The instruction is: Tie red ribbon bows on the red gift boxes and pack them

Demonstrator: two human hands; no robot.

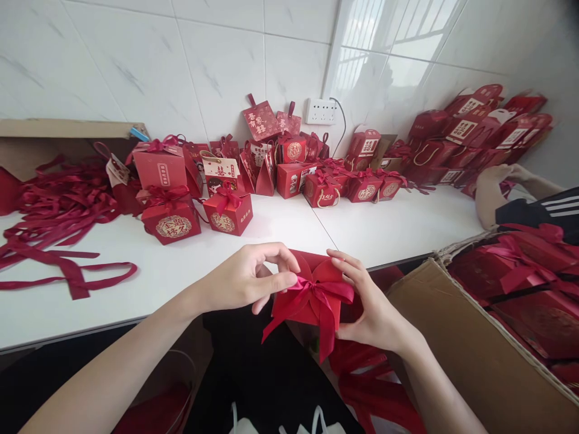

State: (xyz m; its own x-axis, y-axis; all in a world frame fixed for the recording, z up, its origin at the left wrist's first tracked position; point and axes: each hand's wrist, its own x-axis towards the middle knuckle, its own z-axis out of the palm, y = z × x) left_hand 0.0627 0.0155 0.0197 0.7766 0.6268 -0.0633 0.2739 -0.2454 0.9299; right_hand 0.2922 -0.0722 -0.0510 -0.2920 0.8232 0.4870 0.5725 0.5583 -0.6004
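A small red gift box (298, 301) with a red ribbon bow (319, 294) on top is held just in front of the white table's near edge. My left hand (248, 278) pinches the bow's left loop with thumb and fingers closed. My right hand (368, 301) grips the box from the right side, fingers curled around its edge. The ribbon's tails hang down below the box.
Many finished red boxes (228, 211) stand along the back of the white table (136, 265) by the tiled wall. Loose red ribbons (58, 211) lie at left. A cardboard carton (488, 349) of red boxes sits at right, with another person's arm (497, 193) beyond it.
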